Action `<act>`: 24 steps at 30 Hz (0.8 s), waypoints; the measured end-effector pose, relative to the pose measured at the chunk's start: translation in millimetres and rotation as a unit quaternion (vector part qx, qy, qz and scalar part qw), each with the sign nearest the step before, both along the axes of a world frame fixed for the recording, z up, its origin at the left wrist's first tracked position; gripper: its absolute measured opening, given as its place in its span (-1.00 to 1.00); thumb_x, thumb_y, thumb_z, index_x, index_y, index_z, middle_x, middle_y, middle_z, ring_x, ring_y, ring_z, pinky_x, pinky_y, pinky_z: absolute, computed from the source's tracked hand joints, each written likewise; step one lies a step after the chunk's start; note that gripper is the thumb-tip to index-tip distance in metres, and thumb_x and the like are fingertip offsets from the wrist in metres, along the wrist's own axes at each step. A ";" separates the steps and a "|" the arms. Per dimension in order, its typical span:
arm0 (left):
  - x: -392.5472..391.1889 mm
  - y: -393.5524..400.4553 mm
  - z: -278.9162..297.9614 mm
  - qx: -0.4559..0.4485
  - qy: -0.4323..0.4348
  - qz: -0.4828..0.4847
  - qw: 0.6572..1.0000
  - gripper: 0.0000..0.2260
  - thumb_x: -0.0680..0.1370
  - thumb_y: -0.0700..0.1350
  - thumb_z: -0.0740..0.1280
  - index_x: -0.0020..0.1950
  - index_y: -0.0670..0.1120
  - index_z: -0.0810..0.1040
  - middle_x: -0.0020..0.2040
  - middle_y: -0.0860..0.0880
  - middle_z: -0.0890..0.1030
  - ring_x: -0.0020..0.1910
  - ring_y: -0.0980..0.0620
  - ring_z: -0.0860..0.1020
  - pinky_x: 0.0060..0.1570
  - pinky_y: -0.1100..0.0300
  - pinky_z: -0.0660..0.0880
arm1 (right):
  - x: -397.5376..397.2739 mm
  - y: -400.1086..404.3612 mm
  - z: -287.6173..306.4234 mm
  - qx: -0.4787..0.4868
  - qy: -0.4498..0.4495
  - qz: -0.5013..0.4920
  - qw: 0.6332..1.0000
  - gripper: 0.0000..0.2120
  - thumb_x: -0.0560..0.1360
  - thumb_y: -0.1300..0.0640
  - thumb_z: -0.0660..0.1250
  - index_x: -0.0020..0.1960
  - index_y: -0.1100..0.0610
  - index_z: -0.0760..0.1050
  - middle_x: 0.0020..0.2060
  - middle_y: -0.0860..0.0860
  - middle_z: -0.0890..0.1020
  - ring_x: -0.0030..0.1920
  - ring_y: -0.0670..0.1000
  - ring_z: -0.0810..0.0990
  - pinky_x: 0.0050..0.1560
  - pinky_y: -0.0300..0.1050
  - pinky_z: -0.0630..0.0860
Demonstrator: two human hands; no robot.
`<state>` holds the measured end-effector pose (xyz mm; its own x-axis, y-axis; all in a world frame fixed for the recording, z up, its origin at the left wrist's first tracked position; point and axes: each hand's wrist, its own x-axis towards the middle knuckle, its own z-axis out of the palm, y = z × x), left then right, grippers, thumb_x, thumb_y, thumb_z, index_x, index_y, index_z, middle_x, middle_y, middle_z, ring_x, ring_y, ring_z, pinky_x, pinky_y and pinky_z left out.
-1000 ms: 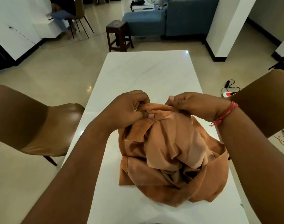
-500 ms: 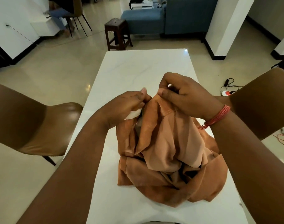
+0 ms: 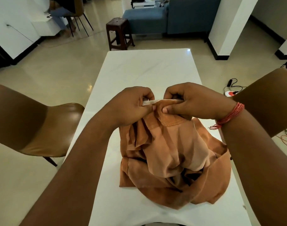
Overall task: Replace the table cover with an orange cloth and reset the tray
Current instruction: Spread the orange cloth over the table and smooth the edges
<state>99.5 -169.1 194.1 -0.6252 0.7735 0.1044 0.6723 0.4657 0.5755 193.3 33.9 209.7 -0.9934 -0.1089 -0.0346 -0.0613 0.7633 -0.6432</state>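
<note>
1. Orange cloth [image 3: 175,154] sits in a bunched heap on the white table [image 3: 149,69].
2. The left hand [image 3: 131,106] and right hand [image 3: 195,101] each pinch its top edge.

A long table [image 3: 149,70] runs from the near edge away toward the far side of the room. A bunched cloth [image 3: 172,160] lies on its near half, toward the right. Both hands meet over the cloth's far edge, the left hand [image 3: 131,106] left of the right hand [image 3: 193,101], each pinching the hem. A chair [image 3: 41,128] stands left of the table, another chair [image 3: 270,98] right of it. Beyond the table's far end stands a stool [image 3: 119,33], with a sofa [image 3: 172,15] behind it. A pillar [image 3: 229,26] rises at far right.
</note>
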 end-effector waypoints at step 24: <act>-96.6 -110.4 -23.2 0.109 0.089 0.501 0.854 -0.77 0.51 -0.15 0.23 0.13 -0.16 0.54 0.10 -0.22 0.59 0.11 -0.20 0.52 0.06 0.04 0.40 | 23.6 58.9 25.5 0.135 0.065 -0.163 0.975 -0.91 0.47 0.09 0.43 -0.16 0.09 0.55 -0.27 0.01 0.58 -0.18 0.03 0.57 -0.21 -0.08 0.48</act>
